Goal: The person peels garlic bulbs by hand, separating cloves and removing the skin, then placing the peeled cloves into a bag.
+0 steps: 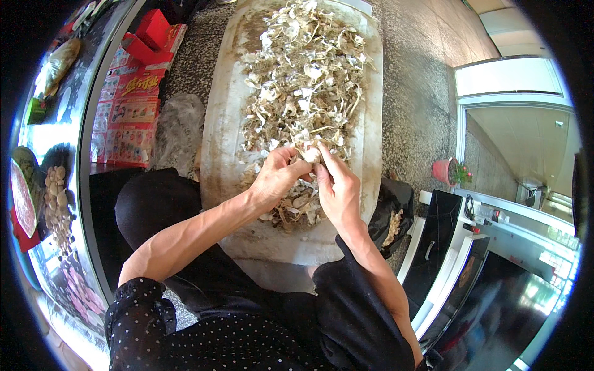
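My left hand [277, 178] and my right hand [338, 185] meet over the near part of a long, stained sheet [222, 116]. Between their fingertips they pinch a pale garlic bulb [312, 155], with dry, stringy bits around it. Fingers of both hands touch it, and its underside is hidden. Beyond and beneath the hands lies a large heap of dry garlic skins and roots [301, 88]. A smaller part of the heap [297, 208] shows between my forearms.
To the right, a black plastic bag [394, 208] holds pale pieces. Clear plastic wrap [178, 130] and a red printed carton [134, 102] lie left. A glossy table [74, 130] stands at far left. A potted plant [448, 171] and a black-fronted cabinet [434, 236] are right.
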A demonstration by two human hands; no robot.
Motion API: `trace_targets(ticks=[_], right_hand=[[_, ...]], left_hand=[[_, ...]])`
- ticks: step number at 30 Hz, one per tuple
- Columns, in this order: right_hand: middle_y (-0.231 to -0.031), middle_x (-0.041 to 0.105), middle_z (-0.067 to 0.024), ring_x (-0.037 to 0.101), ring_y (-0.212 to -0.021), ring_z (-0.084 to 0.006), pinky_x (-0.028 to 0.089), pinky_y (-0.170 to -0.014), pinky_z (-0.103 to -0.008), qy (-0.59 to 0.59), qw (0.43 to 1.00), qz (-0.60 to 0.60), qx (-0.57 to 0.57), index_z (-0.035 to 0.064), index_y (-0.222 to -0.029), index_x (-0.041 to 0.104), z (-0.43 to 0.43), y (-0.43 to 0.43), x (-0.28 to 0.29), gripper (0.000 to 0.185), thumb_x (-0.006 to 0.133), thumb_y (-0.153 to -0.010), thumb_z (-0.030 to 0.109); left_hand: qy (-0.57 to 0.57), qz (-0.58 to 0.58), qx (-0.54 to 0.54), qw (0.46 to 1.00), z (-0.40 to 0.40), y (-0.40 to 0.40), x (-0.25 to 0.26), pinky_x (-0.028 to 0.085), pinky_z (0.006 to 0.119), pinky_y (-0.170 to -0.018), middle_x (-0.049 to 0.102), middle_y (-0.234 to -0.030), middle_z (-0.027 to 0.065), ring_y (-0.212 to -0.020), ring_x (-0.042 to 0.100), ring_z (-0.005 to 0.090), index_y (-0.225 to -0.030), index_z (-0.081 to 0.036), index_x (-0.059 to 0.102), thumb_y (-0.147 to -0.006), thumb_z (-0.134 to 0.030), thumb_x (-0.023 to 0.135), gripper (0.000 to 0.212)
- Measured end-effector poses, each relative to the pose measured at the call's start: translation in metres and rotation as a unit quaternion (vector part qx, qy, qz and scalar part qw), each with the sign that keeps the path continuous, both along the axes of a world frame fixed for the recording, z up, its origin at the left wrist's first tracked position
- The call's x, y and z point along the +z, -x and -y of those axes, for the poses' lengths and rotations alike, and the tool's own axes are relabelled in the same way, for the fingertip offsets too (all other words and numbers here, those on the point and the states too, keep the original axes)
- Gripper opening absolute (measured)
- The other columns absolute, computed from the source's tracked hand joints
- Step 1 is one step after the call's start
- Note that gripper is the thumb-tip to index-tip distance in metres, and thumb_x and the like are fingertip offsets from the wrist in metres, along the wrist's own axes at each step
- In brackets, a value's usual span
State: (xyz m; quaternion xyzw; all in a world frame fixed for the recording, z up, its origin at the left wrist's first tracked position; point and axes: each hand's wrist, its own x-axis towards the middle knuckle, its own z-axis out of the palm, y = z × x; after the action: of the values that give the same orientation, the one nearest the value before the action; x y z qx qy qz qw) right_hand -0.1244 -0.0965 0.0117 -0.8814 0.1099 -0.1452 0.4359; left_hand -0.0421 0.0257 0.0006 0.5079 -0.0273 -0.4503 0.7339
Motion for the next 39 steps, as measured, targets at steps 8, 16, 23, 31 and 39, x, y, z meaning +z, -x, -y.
trace_targets(ticks=[8,16,23,31,39], right_hand=[[-0.094,0.067,-0.0147,0.067,-0.078,-0.022,0.052,-0.064,-0.03,-0.033,0.998,-0.001,-0.046,0.0026,-0.12,0.057,-0.001,0.0,0.002,0.036,0.062,-0.085,-0.002],[-0.089,0.066,-0.0131,0.066,-0.073,-0.0204,0.051,-0.061,-0.0291,-0.071,0.994,-0.03,-0.08,0.0033,-0.114,0.062,-0.009,0.0,-0.008,0.029,0.062,-0.085,0.001],[-0.098,0.065,-0.0112,0.065,-0.081,-0.0197,0.051,-0.066,-0.0286,-0.091,0.992,0.011,-0.087,0.0044,-0.111,0.061,-0.004,0.001,-0.001,0.029,0.065,-0.082,-0.001],[-0.091,0.065,-0.0105,0.064,-0.083,-0.0209,0.05,-0.071,-0.0292,-0.073,0.996,-0.011,-0.045,0.0035,-0.103,0.064,0.004,0.004,0.0,0.027,0.068,-0.077,-0.002],[-0.088,0.064,-0.0096,0.063,-0.077,-0.0185,0.049,-0.067,-0.0268,-0.124,0.989,-0.039,-0.078,0.0028,-0.099,0.065,-0.005,0.0,0.004,0.024,0.069,-0.076,-0.003]], left_hand=[[-0.015,0.077,0.012,0.997,0.006,0.007,0.003,0.037,0.021,-0.053,0.058,-0.069,0.0007,-0.061,0.049,0.006,-0.087,-0.002,0.057,-0.088,-0.015,0.049,0.015],[0.025,-0.086,0.037,0.995,0.01,0.011,-0.011,0.043,0.024,-0.056,0.058,-0.077,0.0028,-0.064,0.052,0.0094,-0.088,-0.005,0.055,-0.089,-0.016,0.046,0.014],[0.023,-0.198,0.04,0.979,0.01,-0.004,-0.011,0.047,0.025,-0.058,0.064,-0.083,0.0034,-0.07,0.059,0.0133,-0.089,-0.006,0.058,-0.087,-0.014,0.052,0.01],[0.041,-0.214,0.029,0.976,0.005,-0.004,-0.008,0.049,0.026,-0.061,0.057,-0.073,0.0,-0.067,0.056,0.012,-0.083,-0.006,0.059,-0.084,-0.003,0.057,0.003],[0.034,-0.195,0.047,0.979,0.007,-0.002,-0.016,0.044,0.028,-0.067,0.055,-0.078,-0.0008,-0.071,0.05,0.0097,-0.081,-0.008,0.058,-0.083,-0.006,0.055,0.004]])
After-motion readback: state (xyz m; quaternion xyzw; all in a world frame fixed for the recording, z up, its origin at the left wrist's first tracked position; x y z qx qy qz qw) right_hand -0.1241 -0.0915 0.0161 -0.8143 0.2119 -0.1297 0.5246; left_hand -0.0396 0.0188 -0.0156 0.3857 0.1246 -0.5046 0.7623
